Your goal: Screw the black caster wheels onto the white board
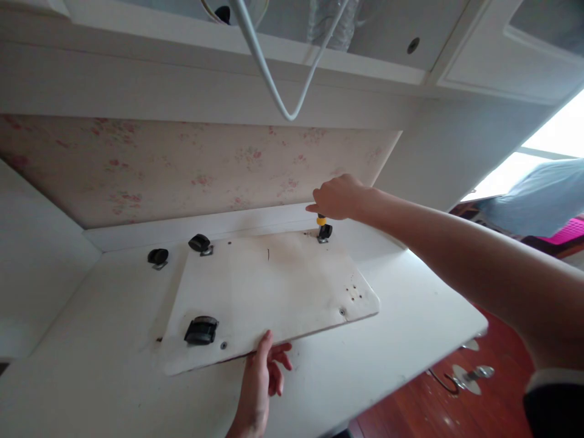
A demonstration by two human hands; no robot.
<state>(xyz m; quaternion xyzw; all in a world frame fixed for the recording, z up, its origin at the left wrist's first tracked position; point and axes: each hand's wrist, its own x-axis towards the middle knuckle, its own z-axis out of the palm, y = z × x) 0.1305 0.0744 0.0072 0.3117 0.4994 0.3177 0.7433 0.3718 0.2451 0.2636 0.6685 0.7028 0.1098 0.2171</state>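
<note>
A white board (274, 286) with rounded corners lies on the white desktop. Black casters sit at its back left (199, 243), front left (201, 330) and back right (325, 231). Screw holes show at its front right corner. My right hand (340, 198) is closed around a screwdriver (321, 221) with a yellow collar, held upright at the back right caster; most of its handle is hidden in my fist. My left hand (267, 371) rests at the board's front edge, thumb on top, its other fingers loosely apart below the edge.
A loose black caster (157, 257) lies on the desktop (392, 347) left of the board. A white cable (289, 112) hangs from the shelf above. Flowered wallpaper (249, 161) backs the desk. Beyond the right edge are a red wooden floor (406, 407) and a metal fitting (468, 377).
</note>
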